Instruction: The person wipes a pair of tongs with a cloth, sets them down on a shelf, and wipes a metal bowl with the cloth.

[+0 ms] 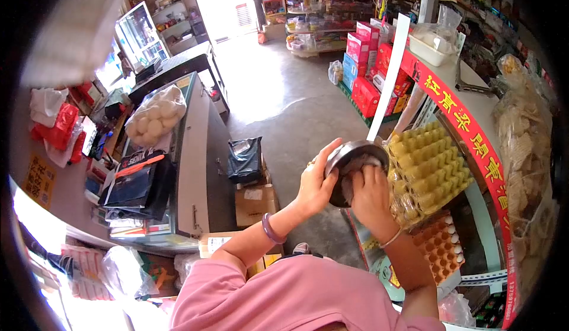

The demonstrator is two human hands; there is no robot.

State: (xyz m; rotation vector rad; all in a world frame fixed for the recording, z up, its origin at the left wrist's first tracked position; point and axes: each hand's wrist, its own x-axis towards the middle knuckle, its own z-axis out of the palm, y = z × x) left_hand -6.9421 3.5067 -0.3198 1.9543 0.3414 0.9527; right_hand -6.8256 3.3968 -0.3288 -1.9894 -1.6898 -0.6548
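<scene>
My left hand (317, 183) grips a dark metal bowl (358, 150) by its side, thumb at the rim and fingers behind it. The bowl is tilted so that its mouth faces me. Inside it, the fingers of my right hand (371, 193) are bent down against something whitish, and their tips are hidden. Just right of the bowl stands a stack of yellow egg trays (430, 171) partly wrapped in clear plastic. Lower down, beside my right forearm, a tray of brown eggs (440, 248) is partly covered by my arm.
On the left counter (204, 153) lie a bag of pale round items (157, 114) and a black bag (139, 183). Cardboard boxes (255, 205) stand on the floor beside it. A shelf with a red banner (459, 123) curves along my right. Pink and red cartons (363, 52) are stacked ahead.
</scene>
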